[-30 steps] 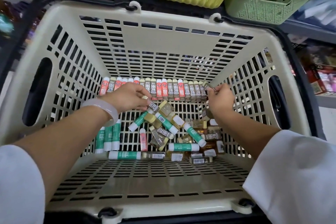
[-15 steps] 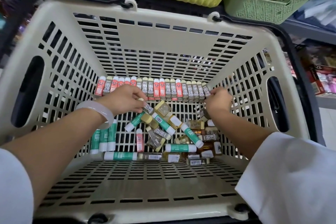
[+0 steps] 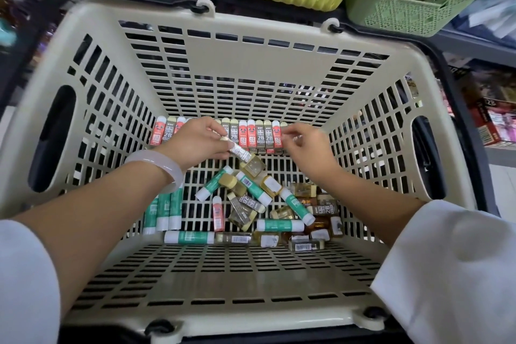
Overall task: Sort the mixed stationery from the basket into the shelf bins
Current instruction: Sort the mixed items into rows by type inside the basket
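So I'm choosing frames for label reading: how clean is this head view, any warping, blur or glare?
Head view: wide-angle warp bows the beige basket's rim and walls; the 2B labels in the back row of tubes read sharply at centre; the left hand and right hand are slightly soft; the shelf boxes at the right edge are blurred; light is even, with no strong glare.

Both forearms reach forward toward twelve o'clock, bare below white sleeves; the left hand (image 3: 195, 139), a pale bangle on its wrist, pinches something small between curled fingers; the right hand (image 3: 307, 145), at its three o'clock, curls its fingertips downward, its grip unclear.
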{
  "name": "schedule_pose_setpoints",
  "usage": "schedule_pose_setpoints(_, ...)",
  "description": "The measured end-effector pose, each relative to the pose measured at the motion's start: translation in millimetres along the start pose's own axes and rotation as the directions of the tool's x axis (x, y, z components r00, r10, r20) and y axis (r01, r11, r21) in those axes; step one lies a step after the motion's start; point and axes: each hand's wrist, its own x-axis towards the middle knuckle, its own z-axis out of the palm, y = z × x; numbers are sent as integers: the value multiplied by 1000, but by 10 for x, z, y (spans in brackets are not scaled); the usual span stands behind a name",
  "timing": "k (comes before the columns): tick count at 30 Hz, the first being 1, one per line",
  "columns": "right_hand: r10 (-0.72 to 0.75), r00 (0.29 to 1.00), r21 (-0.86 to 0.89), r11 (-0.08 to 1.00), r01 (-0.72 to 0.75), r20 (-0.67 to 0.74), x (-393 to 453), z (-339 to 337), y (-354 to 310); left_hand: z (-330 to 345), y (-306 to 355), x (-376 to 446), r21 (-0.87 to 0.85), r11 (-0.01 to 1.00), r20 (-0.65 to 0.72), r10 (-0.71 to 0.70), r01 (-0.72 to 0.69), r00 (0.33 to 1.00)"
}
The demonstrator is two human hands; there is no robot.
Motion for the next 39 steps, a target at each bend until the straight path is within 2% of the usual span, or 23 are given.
schedule_pose_setpoints(2,-48,978,153,988,16,205,-76,62,-152,29,18,-13,-57,998,-3,11,-11,1000)
schedule_pose_setpoints(3,-64,964,210,978,9,259,-116,96,-198,46,24,-20,-80,997,-2,17,-17,1000)
schedule_pose_setpoints(7,-39,954,354,932,-72,297,-180,158,-249,93,41,-38,-109,993,26,38,-35,999)
schedule_pose_setpoints(9,43,972,349,929,-123,230,-150,132,-221,81,50,-34,-89,996,42,34,-30,999)
schedule_pose_setpoints(11,221,974,361,905,-225,54,-100,96,-121,62,45,-20,-17,999,41,30,-29,999)
schedule_pose_setpoints(13,433,894,449,825,-344,-112,-45,37,24,53,30,-10,74,997,26,19,-21,999)
schedule_pose_setpoints(15,569,793,503,762,-408,-219,3,-27,171,56,19,-6,124,992,10,6,-7,1000)
schedule_pose_setpoints(17,611,741,465,761,-453,-278,57,-61,286,63,20,-10,140,990,16,-4,2,1000)
schedule_pose_setpoints(19,610,730,353,786,-508,-307,106,-66,358,64,23,-13,149,989,30,-8,3,1000)
schedule_pose_setpoints(24,589,754,152,806,-572,-290,155,-68,426,51,-2,-15,193,981,39,-14,6,999)
schedule_pose_setpoints(28,555,815,52,830,-555,-165,147,-113,393,42,-23,-2,249,969,38,-7,-3,999)
schedule_pose_setpoints(30,485,861,-47,867,-497,-156,140,-136,363,38,-40,0,321,947,50,12,-28,999)
schedule_pose_setpoints(32,291,937,-213,920,-329,-192,139,-160,316,34,-69,3,446,890,79,61,-90,995)
schedule_pose_setpoints(33,166,976,-306,930,-202,-140,138,-176,287,38,-86,-2,517,845,113,95,-140,989)
schedule_pose_setpoints(34,65,998,-366,928,-65,-11,138,-193,256,53,-98,-16,584,786,169,126,-202,978)
schedule_pose_setpoints(35,11,982,-392,918,65,188,131,-207,226,75,-110,-41,642,715,248,149,-278,957)
schedule_pose_setpoints(36,-1,913,-406,895,182,407,105,-219,195,112,-124,-69,682,633,351,155,-366,923)
schedule_pose_setpoints(37,25,809,-433,854,287,587,67,-216,166,160,-140,-103,697,551,471,131,-459,872)
schedule_pose_setpoints(38,65,714,-469,795,385,697,29,-203,160,212,-151,-137,693,476,584,70,-542,809)
schedule_pose_setpoints(39,107,660,-507,734,452,744,-6,-189,165,255,-156,-173,689,408,666,-30,-599,745)
